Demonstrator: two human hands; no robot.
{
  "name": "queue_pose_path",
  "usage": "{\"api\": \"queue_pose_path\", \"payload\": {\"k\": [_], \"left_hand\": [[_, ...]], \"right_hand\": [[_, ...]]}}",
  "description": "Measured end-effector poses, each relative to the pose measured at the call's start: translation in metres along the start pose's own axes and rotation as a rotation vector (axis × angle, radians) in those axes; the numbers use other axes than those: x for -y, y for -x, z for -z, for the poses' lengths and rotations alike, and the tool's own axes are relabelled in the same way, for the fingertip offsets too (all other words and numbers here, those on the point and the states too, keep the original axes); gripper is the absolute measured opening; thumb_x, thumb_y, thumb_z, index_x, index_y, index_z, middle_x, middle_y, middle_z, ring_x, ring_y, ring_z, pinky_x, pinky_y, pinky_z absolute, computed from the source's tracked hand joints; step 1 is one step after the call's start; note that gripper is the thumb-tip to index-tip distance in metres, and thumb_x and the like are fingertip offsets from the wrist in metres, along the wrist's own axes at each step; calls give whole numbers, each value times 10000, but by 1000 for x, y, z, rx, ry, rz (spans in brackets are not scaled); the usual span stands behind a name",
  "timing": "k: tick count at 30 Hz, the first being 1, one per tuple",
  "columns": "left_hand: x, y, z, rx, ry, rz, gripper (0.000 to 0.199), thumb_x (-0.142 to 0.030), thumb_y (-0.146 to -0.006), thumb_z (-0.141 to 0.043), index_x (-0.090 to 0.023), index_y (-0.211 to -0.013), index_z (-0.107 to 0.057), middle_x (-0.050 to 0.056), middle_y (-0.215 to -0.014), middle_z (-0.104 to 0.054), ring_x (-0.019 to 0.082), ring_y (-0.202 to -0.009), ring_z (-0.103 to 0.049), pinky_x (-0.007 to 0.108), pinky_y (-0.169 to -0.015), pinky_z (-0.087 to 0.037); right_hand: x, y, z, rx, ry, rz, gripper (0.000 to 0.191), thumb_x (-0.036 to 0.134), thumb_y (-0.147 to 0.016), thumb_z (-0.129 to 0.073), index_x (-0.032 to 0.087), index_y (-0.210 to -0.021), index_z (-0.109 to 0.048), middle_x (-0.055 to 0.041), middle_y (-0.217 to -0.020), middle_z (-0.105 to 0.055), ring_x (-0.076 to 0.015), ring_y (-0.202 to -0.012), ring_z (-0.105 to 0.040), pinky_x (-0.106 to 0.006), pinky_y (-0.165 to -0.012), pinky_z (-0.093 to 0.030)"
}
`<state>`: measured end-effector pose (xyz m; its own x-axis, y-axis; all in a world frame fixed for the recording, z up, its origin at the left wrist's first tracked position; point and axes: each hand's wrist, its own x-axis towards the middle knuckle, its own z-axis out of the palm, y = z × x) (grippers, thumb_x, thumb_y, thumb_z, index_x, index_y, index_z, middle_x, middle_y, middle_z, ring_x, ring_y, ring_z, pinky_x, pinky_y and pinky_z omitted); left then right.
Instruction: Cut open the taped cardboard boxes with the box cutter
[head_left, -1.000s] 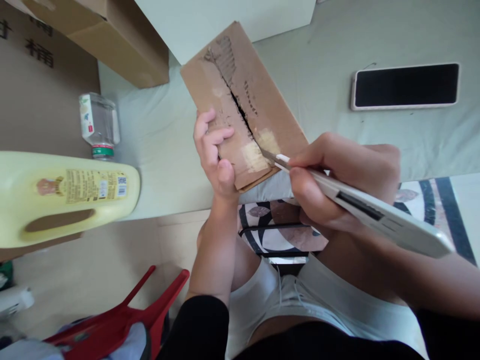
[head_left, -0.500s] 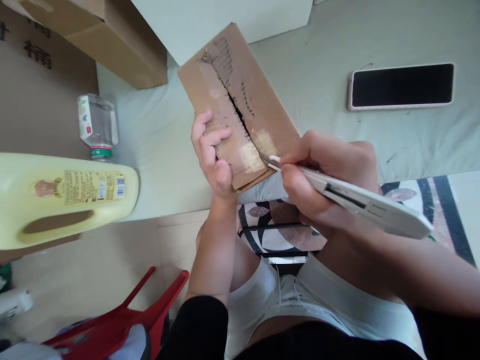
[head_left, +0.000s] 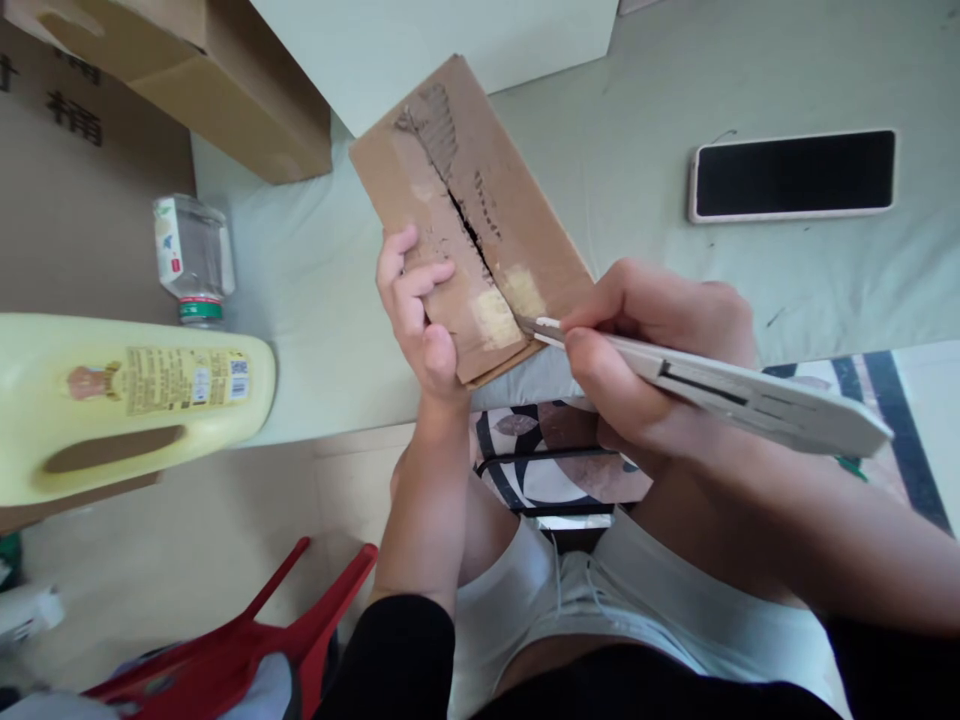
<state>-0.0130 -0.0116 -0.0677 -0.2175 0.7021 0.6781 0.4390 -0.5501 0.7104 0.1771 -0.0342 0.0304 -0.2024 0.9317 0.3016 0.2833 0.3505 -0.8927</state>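
A small brown cardboard box [head_left: 517,220] is tilted in front of me, its seam partly split into a dark gap with torn paper around it. My left hand [head_left: 420,310] is closed around the box's left side, thumb and fingers on the top face. In my right hand [head_left: 652,340] is a white utility knife [head_left: 750,395], gripped like a pen. The knife's blade tip touches the seam near the box's lower edge, beside pale tape patches. Part of the right fingers is hidden behind the handle.
A phone [head_left: 795,175] lies on the pale green cloth [head_left: 645,130] at right. At left are a clear bottle [head_left: 195,255], a yellow jug [head_left: 150,350] and a larger carton [head_left: 255,100]. A white box [head_left: 450,30] stands behind; a red chair [head_left: 247,630] is lower left.
The knife's handle end has swung right and slightly up, while its tip has moved a little left at the seam. My left hand still holds the box.
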Motion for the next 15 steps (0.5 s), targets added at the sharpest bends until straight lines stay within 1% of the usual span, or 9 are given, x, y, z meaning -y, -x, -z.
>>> {"api": "queue_pose_path", "payload": {"k": [2,4,7,9,15], "left_hand": [[2,-1,0,9,42,-70,488,-617,-958,-334,-245,-1100,-617,50,-1400,-486,294,-1378,-445,572,-1211,-343],[5,-2,1,25,63,-97,480,-580,-964,-340,-240,-1128,-637,63,-1389,-493,281,-1368,-450,547,-1216,-347],[6,-3,1,27,43,-105,494,-608,-973,-318,-251,-1119,-626,57,-1389,-488,270,-1369,-454,522,-1212,-360],[5,-2,1,35,26,-103,502,-627,-971,-307,-254,-1104,-615,52,-1391,-482,276,-1367,-457,528,-1209,-363],[1,-1,-2,16,35,-24,500,-687,-945,-319,-274,-1044,-582,20,-1405,-468,310,-1402,-425,570,-1215,-325]], "right_hand": [[0,2,2,-37,-13,0,120,110,-745,-566,193,-659,-566,72,-468,-476,-37,-399,-398,-174,-408,-341],[2,4,5,-80,-11,-5,137,112,-747,-580,206,-649,-567,63,-468,-483,-53,-402,-397,-193,-389,-328],[6,7,9,-98,38,-6,188,81,-736,-581,211,-610,-532,58,-469,-472,-62,-414,-394,-206,-376,-301],[7,8,9,-98,61,-9,209,53,-735,-560,210,-603,-515,60,-476,-475,-58,-411,-400,-206,-374,-300],[0,10,2,-70,-33,-16,171,65,-740,-560,215,-660,-548,74,-462,-463,-57,-399,-414,-211,-390,-350]]}}
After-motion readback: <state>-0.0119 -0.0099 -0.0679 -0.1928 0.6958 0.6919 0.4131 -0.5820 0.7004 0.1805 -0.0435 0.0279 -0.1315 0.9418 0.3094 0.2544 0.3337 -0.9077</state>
